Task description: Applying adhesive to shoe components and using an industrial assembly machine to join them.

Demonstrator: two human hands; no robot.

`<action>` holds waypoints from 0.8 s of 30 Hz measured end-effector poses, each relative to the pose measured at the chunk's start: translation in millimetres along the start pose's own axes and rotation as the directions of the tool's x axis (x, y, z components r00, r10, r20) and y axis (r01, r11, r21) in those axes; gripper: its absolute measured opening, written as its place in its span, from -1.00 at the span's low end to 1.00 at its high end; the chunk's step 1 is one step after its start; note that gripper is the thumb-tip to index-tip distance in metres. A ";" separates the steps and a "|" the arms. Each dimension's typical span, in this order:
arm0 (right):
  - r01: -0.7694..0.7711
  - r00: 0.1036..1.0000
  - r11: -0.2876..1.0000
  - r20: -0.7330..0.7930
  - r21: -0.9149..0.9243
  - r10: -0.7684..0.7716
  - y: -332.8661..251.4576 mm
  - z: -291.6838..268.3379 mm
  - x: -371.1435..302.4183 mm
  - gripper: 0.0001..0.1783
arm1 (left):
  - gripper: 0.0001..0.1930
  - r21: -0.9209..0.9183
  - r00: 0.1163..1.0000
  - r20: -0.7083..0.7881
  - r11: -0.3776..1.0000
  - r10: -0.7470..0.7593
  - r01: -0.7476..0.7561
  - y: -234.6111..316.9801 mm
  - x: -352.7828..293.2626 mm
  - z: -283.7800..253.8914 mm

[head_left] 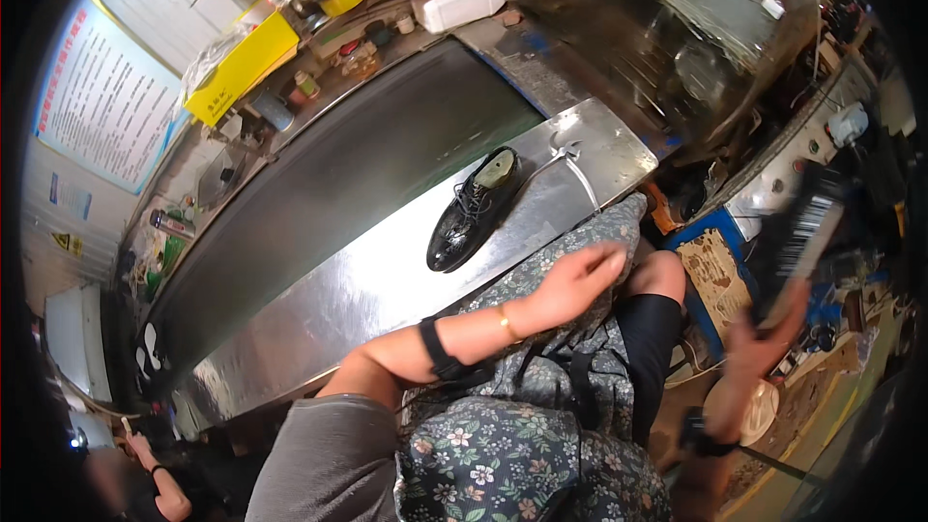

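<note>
A glossy black lace-up shoe [472, 208] lies on the shiny metal board in front of me, its toe toward me. My left hand [582, 282] hovers over my flowered apron, right of the shoe and apart from it. Its fingers are curled together, and nothing shows in them. Out to the right, my right hand [768, 336] is closed round the lower end of a dark oblong thing with pale stripes [808, 237]. Motion blurs both the hand and the thing, so its kind cannot be made out.
The metal board [377, 256] borders a wide dark belt or panel [358, 135]. Behind stand a yellow bin [242, 68] and a white jug [459, 6]. A blue-edged tray [710, 280] sits at right. Another person's hand [141, 447] shows at lower left.
</note>
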State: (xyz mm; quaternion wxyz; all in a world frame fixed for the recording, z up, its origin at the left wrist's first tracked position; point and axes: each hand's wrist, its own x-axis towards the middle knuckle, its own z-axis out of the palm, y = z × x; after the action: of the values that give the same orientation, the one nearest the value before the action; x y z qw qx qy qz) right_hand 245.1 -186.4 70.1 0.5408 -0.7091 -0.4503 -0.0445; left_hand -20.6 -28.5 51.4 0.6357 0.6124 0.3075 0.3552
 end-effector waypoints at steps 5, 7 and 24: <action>0.335 0.761 0.915 0.509 0.225 -0.403 -96.4 99.0 -67.4 0.31 | -0.38 -0.730 0.897 -0.039 0.626 -0.440 0.275 19.9 40.1 -13.9; 0.067 0.746 0.938 0.606 0.341 -0.274 -108.9 101.9 -48.8 0.19 | -0.43 -0.662 0.941 -0.017 0.709 -0.337 0.242 19.0 42.9 -42.0; -0.567 0.806 0.279 0.453 0.775 0.381 3.1 191.0 7.3 -0.47 | -0.13 0.880 0.919 -0.336 0.416 0.206 0.229 -44.8 28.5 -171.7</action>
State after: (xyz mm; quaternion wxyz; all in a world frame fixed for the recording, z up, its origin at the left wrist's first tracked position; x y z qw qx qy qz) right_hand 170.5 -28.0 -6.6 0.7723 -0.4198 -0.2178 0.4242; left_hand -143.2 91.4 -2.4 0.1290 0.7704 0.5753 0.2426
